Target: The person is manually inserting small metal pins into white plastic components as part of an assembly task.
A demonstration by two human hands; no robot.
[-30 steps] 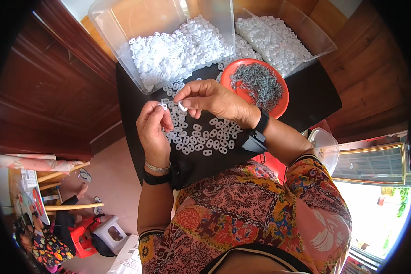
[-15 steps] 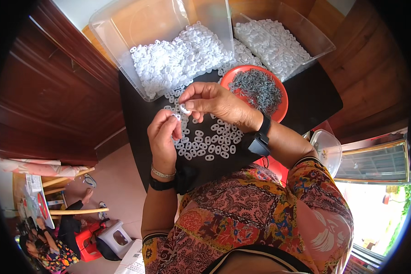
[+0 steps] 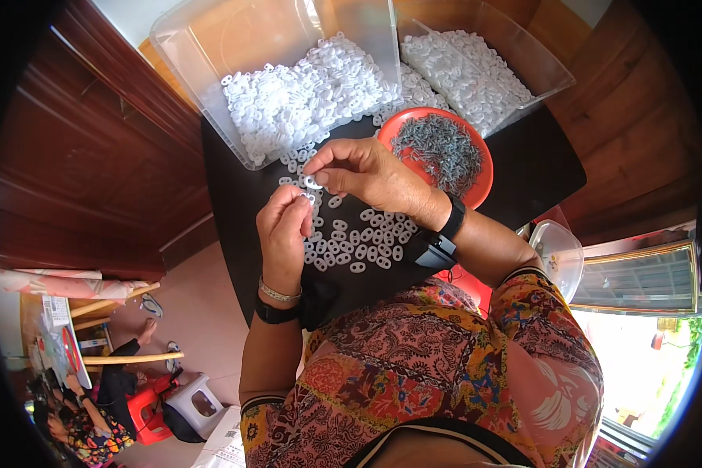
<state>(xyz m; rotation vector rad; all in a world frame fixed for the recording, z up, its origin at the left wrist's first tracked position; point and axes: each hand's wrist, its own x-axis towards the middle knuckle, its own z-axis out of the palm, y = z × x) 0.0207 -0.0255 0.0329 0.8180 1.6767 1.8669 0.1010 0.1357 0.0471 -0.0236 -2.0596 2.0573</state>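
Note:
My left hand (image 3: pixel 282 230) is closed, its thumb and fingers pinching a small white plastic oval piece with two holes (image 3: pixel 307 198). Just above it, my right hand (image 3: pixel 370 178) pinches another white two-hole piece (image 3: pixel 313 182) between thumb and forefinger. The two pieces are very close together; whether they touch I cannot tell. Below my hands, loose white two-hole pieces (image 3: pixel 371 251) lie scattered over the black tabletop (image 3: pixel 238 191). Beyond my right wrist stands a red bowl (image 3: pixel 486 181) holding a heap of small grey screw-like parts (image 3: pixel 444 150).
A clear plastic bin (image 3: pixel 203 97) heaped with white pieces stands at the back left of the table. Another clear bin (image 3: pixel 550 87) with more is at the back right. Lower left, a person (image 3: pixel 93 425) sits near a red stool (image 3: pixel 150 417) and a grey stool (image 3: pixel 201 409).
My left hand has shifted slightly right and up, bringing its piece nearer the other one. My right hand has barely moved, its piece turned a little. The person at lower left moved an arm.

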